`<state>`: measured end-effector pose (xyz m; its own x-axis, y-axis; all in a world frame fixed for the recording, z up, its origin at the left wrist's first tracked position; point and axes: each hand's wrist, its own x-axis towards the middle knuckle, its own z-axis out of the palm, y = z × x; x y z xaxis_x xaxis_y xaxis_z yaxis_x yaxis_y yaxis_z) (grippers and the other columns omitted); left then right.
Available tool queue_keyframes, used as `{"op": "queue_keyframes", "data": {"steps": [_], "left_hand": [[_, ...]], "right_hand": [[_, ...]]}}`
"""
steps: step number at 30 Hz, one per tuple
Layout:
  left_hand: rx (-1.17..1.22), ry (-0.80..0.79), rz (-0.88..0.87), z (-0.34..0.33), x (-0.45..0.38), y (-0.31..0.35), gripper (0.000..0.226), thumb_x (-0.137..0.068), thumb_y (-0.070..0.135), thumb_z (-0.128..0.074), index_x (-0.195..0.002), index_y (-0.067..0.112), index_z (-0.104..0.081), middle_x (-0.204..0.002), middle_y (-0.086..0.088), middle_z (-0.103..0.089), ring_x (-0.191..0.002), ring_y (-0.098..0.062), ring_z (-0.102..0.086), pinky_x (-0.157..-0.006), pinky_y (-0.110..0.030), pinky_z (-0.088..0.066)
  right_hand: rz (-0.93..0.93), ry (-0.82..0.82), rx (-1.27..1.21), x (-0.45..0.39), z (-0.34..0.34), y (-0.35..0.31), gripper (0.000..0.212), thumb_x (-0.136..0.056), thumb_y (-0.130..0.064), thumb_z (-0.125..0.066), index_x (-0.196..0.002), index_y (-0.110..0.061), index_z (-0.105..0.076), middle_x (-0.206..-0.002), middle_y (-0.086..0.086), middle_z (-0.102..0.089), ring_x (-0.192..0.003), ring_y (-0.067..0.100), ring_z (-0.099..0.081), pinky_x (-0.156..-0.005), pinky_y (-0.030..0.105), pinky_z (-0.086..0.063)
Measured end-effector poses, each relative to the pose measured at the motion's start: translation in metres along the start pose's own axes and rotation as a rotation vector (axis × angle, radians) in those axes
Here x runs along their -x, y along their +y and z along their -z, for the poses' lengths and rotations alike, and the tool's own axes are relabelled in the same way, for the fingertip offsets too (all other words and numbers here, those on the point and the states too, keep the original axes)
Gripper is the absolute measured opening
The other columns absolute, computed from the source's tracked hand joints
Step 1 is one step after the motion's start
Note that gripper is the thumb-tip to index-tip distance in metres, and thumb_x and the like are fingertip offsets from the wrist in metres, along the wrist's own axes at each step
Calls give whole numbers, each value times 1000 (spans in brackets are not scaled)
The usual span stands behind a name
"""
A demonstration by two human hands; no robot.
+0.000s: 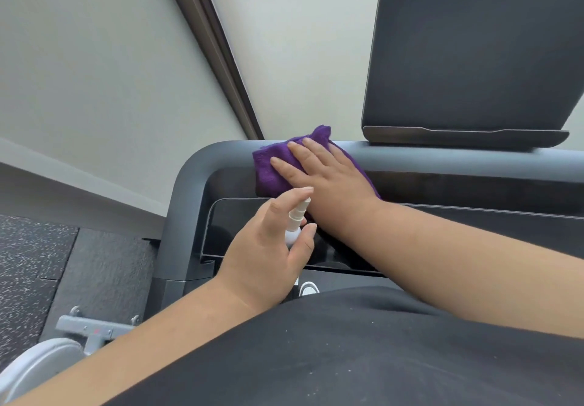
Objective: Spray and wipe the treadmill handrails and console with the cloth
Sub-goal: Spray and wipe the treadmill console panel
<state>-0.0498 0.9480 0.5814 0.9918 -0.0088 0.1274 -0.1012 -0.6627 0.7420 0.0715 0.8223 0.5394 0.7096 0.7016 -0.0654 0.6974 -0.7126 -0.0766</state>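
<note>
The treadmill console point(410, 190) fills the middle of the view, its dark top bar point(442, 157) running left to right and curving down at the left corner into the handrail point(177, 216). Above it on the right stands the tilted screen point(474, 58) with a narrow ledge point(464, 137) at its foot. Below the bar is a recessed tray point(227, 228) with a glossy dark floor; what it holds is hidden behind the 2 arms, so I cannot tell its contents.

The purple cloth point(268, 168) lies draped over the bar near its left end, hanging down the console's front face. The right hand point(319, 175) lies flat on it, fingers point(284, 165) spread and pointing left, pressing rather than gripping. The bar's long axis runs sideways, so the wipe likely travels along it, left toward the corner or back right under the screen; the right hand is the nearer one for that.

The left hand point(268, 241) is wrapped around a small white spray bottle point(297, 219), held upright just below the cloth, index finger resting on the nozzle top.
</note>
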Motion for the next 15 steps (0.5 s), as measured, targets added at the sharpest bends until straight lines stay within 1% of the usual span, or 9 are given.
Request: {"op": "queue_keyframes", "data": {"steps": [2,3,5,7,9,10,11,13,15], "left_hand": [[12,2,3,-1,0,0,47,-91,33,-54,-135,34,-39,-112,1,-61,-92,-14,-61,-85,-33,-50],[16,4,8,0,0,0,47,-90,34,-54,-135,35,-39,-110,2,-61,-91,-13,-61,-84,-33,-50],[19,7,24,3,1,-2,47,-90,36,-53,-135,39,-38,-108,5,-61,-90,-10,-60,-83,-31,-50],[17,16,43,7,3,-6,48,-91,34,-56,-134,42,-37,-106,5,-61,-88,-10,-60,-81,-28,-49],[25,22,59,11,5,-9,51,-90,28,-59,-134,43,-37,-106,5,-61,-88,-10,-60,-81,-25,-48],[30,26,60,13,6,-10,52,-90,26,-60,-134,42,-38,-107,4,-62,-88,-9,-60,-82,-23,-48],[31,30,54,15,7,-11,52,-90,25,-61,-134,40,-38,-108,4,-62,-89,-8,-60,-82,-20,-47],[20,37,24,17,8,-14,49,-90,25,-60,-134,35,-39,-108,4,-62,-88,-4,-59,-83,-15,-45],[16,33,7,17,7,-16,51,-90,22,-62,-134,33,-39,-106,6,-60,-88,2,-57,-83,-9,-41]], "right_hand": [[-33,126,-36,19,1,9,65,-92,-42,-58,-152,-28,-37,-157,13,-35,-145,36,-30,-117,54,-26],[-63,208,-58,28,-1,14,59,-91,-38,-65,-146,-25,-49,-150,14,-45,-139,38,-39,-113,55,-32],[-127,300,-77,43,-7,22,56,-85,-34,-76,-137,-23,-59,-142,16,-54,-132,40,-49,-109,58,-37],[-148,312,-65,50,-12,23,55,-85,-32,-75,-137,-22,-59,-142,16,-54,-132,40,-48,-109,60,-36],[-145,276,-48,47,-12,19,55,-90,-34,-69,-142,-24,-54,-148,15,-48,-138,40,-42,-111,60,-31],[-137,230,-36,42,-10,15,56,-94,-37,-64,-146,-27,-48,-152,14,-43,-142,39,-36,-113,60,-26],[-122,165,-19,34,-8,9,59,-96,-40,-59,-151,-30,-38,-158,12,-34,-146,37,-28,-115,58,-20],[-69,47,3,13,-8,-4,70,-97,-45,-50,-157,-36,-14,-166,9,-11,-152,33,-6,-119,56,-5],[-14,-22,2,-8,-8,-17,82,-93,-50,-50,-156,-37,1,-166,7,3,-152,31,7,-119,54,3]]}}
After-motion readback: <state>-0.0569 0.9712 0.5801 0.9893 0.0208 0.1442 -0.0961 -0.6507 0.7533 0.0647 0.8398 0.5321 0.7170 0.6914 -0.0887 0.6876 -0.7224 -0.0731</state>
